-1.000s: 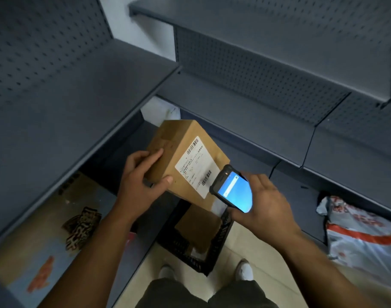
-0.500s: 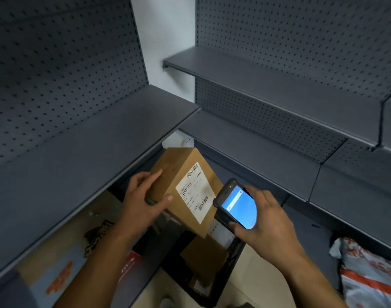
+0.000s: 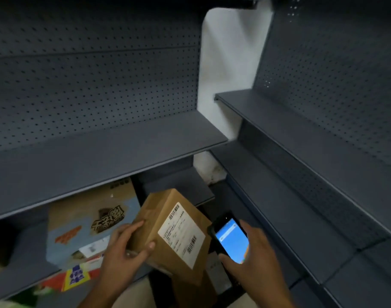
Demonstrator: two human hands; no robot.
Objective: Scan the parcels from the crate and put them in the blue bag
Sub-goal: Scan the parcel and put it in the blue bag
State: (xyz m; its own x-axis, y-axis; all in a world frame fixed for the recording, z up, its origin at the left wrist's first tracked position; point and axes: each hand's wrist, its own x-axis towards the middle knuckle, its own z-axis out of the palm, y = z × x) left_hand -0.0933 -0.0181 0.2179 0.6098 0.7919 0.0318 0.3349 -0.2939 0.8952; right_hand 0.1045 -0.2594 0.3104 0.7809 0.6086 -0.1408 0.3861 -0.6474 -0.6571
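The parcel (image 3: 172,234) sits low in the view, toward 6 o'clock, tilted, in front of the corner where two shelf runs meet. The left hand (image 3: 123,250) holds it from its 8 o'clock side, fingers (image 3: 134,226) on the side face and thumb on the labelled face. The handheld scanner (image 3: 231,237) is just beside the parcel at its 3 o'clock, held in the right hand (image 3: 256,265). A second parcel (image 3: 194,291) lies under the first, at its 6 o'clock. A printed carton (image 3: 90,221) rests on the lower left shelf (image 3: 23,270) at the parcel's 9 o'clock, beneath the wider left shelf (image 3: 101,161). The right shelves (image 3: 290,207) step up toward 2 o'clock.
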